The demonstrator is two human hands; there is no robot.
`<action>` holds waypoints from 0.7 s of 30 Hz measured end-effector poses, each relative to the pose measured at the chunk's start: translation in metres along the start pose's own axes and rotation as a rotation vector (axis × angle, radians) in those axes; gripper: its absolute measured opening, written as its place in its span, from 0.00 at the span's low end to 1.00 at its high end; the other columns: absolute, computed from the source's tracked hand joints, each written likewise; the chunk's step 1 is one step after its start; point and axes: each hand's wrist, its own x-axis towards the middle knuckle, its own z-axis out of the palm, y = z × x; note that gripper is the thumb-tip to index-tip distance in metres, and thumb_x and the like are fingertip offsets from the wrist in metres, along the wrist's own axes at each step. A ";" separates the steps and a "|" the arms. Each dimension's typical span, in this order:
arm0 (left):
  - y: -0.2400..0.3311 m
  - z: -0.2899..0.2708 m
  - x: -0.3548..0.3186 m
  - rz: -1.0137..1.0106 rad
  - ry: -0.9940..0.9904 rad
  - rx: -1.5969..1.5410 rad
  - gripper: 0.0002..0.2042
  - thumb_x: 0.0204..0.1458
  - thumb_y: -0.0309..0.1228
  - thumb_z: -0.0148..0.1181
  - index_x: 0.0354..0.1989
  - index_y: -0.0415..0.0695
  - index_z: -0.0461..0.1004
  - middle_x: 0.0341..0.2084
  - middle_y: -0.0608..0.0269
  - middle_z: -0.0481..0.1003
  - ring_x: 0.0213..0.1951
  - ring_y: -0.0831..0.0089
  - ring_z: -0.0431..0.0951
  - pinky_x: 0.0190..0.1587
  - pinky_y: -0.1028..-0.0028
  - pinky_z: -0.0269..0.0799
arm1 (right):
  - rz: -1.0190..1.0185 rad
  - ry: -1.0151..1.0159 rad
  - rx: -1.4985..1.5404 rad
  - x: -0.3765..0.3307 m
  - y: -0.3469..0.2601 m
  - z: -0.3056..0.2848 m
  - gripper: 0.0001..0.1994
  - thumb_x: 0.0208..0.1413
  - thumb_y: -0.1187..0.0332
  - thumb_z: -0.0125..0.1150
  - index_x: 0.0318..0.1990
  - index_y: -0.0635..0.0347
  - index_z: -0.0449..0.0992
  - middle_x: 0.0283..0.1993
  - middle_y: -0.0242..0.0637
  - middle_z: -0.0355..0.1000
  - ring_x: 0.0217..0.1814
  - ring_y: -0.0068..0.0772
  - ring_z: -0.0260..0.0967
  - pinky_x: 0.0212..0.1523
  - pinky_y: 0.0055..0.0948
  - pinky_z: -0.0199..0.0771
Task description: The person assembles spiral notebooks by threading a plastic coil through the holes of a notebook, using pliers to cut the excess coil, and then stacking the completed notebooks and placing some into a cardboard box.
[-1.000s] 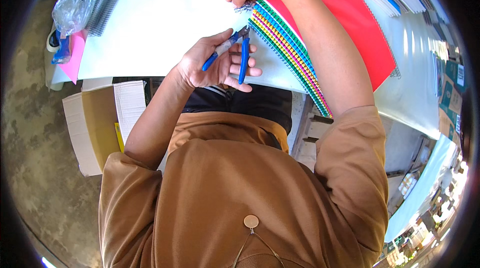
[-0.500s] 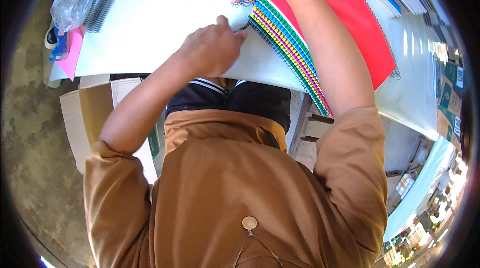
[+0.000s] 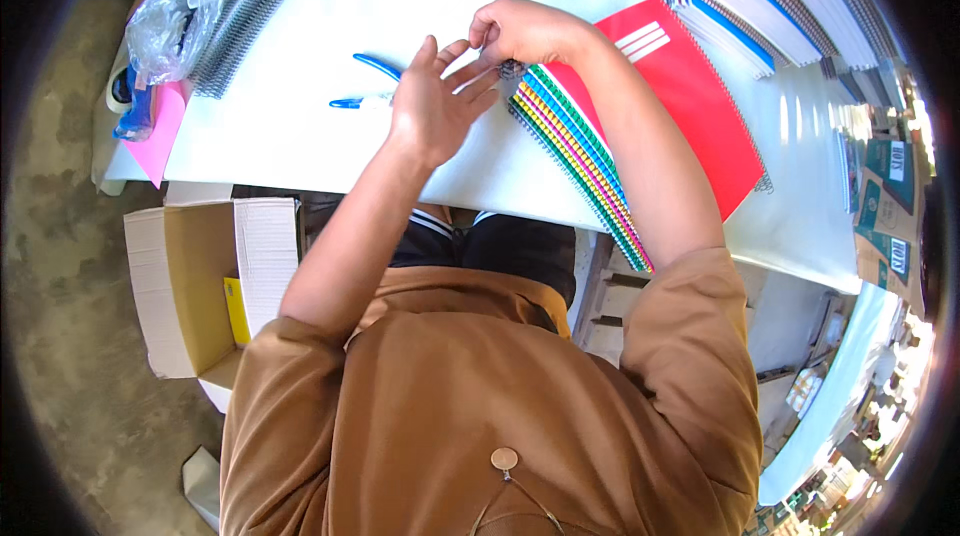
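Note:
My left hand (image 3: 435,106) is turned palm up over the white tabletop, its fingers stretched and spread. Its fingertips come close to my right hand (image 3: 535,31), whose thumb and fingers are pinched together; what they hold, if anything, is too small to make out. A dark tangle of thin wire (image 3: 512,68) shows just under the right hand, at the corner of a stack of spiral notebooks (image 3: 590,161) with coloured coils. The top notebook has a red cover (image 3: 690,106). Beside my left hand lies a blue-handled hand tool (image 3: 376,65), its head hidden.
Dark wire coils (image 3: 250,21) and a clear plastic bag (image 3: 175,21) lie at the table's left, above a pink sheet (image 3: 160,136). Stacked notebooks (image 3: 760,11) stand at the far right. An open cardboard box (image 3: 200,276) sits below the left edge; more cartons (image 3: 885,206) are at right.
My left hand has turned palm up and its fingers have spread, nearer the right hand. The blue-handled tool now shows on the table. The whole view has shifted slightly.

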 end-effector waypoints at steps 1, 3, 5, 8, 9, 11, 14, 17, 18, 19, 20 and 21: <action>-0.005 0.001 0.008 0.004 0.052 -0.040 0.26 0.59 0.49 0.36 0.54 0.37 0.58 0.49 0.47 0.64 0.55 0.59 0.63 0.59 0.61 0.55 | -0.058 0.002 0.008 -0.002 0.000 0.000 0.13 0.43 0.71 0.65 0.37 0.65 0.74 0.32 0.38 0.73 0.34 0.28 0.69 0.36 0.25 0.69; -0.012 0.008 0.025 0.045 0.088 -0.070 0.27 0.58 0.49 0.37 0.53 0.36 0.59 0.49 0.47 0.64 0.54 0.59 0.63 0.59 0.61 0.55 | -0.060 0.006 0.043 -0.004 0.000 0.000 0.11 0.44 0.72 0.64 0.36 0.66 0.74 0.32 0.37 0.73 0.34 0.27 0.69 0.37 0.24 0.69; -0.019 0.017 0.031 0.070 0.017 -0.070 0.24 0.60 0.46 0.33 0.53 0.37 0.60 0.47 0.49 0.66 0.51 0.60 0.66 0.58 0.62 0.56 | -0.031 -0.009 0.053 -0.003 0.003 -0.002 0.11 0.44 0.73 0.64 0.36 0.65 0.75 0.33 0.37 0.73 0.35 0.27 0.69 0.38 0.24 0.69; -0.023 0.017 0.041 0.043 -0.089 -0.225 0.23 0.61 0.43 0.30 0.52 0.37 0.61 0.45 0.51 0.67 0.49 0.60 0.67 0.58 0.62 0.58 | -0.048 -0.063 0.130 -0.003 0.004 -0.004 0.12 0.45 0.73 0.63 0.40 0.65 0.74 0.36 0.38 0.73 0.39 0.27 0.69 0.41 0.25 0.69; -0.024 0.015 0.045 -0.008 -0.104 -0.335 0.22 0.62 0.42 0.28 0.51 0.37 0.61 0.45 0.51 0.68 0.48 0.60 0.68 0.57 0.62 0.60 | -0.091 0.003 0.204 -0.004 0.003 -0.003 0.14 0.46 0.72 0.63 0.42 0.65 0.74 0.39 0.39 0.73 0.41 0.27 0.68 0.44 0.26 0.68; -0.025 0.008 0.049 -0.054 -0.091 -0.383 0.21 0.62 0.41 0.28 0.49 0.37 0.62 0.43 0.51 0.68 0.47 0.60 0.69 0.56 0.62 0.62 | -0.200 0.142 0.266 -0.009 0.001 -0.004 0.18 0.47 0.66 0.63 0.47 0.63 0.73 0.45 0.40 0.72 0.46 0.31 0.68 0.48 0.27 0.68; -0.026 -0.012 0.057 -0.230 -0.181 -0.724 0.19 0.62 0.40 0.32 0.36 0.35 0.66 0.32 0.52 0.71 0.40 0.57 0.72 0.47 0.59 0.72 | -0.297 0.343 0.262 -0.020 -0.029 -0.017 0.19 0.49 0.65 0.63 0.48 0.62 0.72 0.47 0.38 0.71 0.50 0.30 0.66 0.49 0.30 0.67; -0.022 -0.007 0.052 -0.322 -0.146 -0.707 0.18 0.61 0.38 0.35 0.35 0.34 0.66 0.32 0.48 0.68 0.37 0.57 0.71 0.45 0.58 0.72 | -0.399 0.544 0.363 -0.059 -0.069 -0.049 0.19 0.50 0.62 0.62 0.49 0.60 0.72 0.50 0.35 0.70 0.54 0.29 0.63 0.53 0.32 0.63; -0.015 -0.007 0.047 -0.307 -0.111 -0.695 0.17 0.61 0.38 0.35 0.36 0.35 0.65 0.34 0.48 0.67 0.38 0.58 0.71 0.45 0.57 0.72 | -0.411 0.611 0.324 -0.079 -0.082 -0.060 0.20 0.49 0.62 0.62 0.49 0.59 0.72 0.50 0.34 0.70 0.55 0.29 0.63 0.55 0.32 0.61; -0.005 -0.011 0.042 -0.287 -0.122 -0.658 0.17 0.61 0.38 0.36 0.37 0.35 0.65 0.34 0.47 0.67 0.38 0.58 0.71 0.46 0.57 0.72 | -0.393 0.695 0.256 -0.103 -0.094 -0.069 0.20 0.49 0.62 0.60 0.50 0.59 0.71 0.52 0.35 0.69 0.56 0.29 0.62 0.56 0.31 0.58; 0.008 -0.016 0.038 -0.261 -0.134 -0.623 0.16 0.61 0.38 0.37 0.37 0.34 0.65 0.34 0.47 0.67 0.38 0.58 0.71 0.46 0.56 0.71 | -0.456 0.727 0.216 -0.125 -0.102 -0.078 0.20 0.50 0.64 0.58 0.51 0.61 0.70 0.53 0.38 0.68 0.57 0.30 0.62 0.58 0.31 0.57; 0.022 -0.022 0.036 -0.231 -0.134 -0.628 0.16 0.61 0.38 0.37 0.37 0.34 0.65 0.34 0.47 0.67 0.38 0.58 0.71 0.46 0.56 0.71 | -0.454 0.785 0.223 -0.146 -0.101 -0.087 0.21 0.51 0.65 0.55 0.53 0.64 0.68 0.54 0.40 0.68 0.59 0.32 0.61 0.59 0.32 0.55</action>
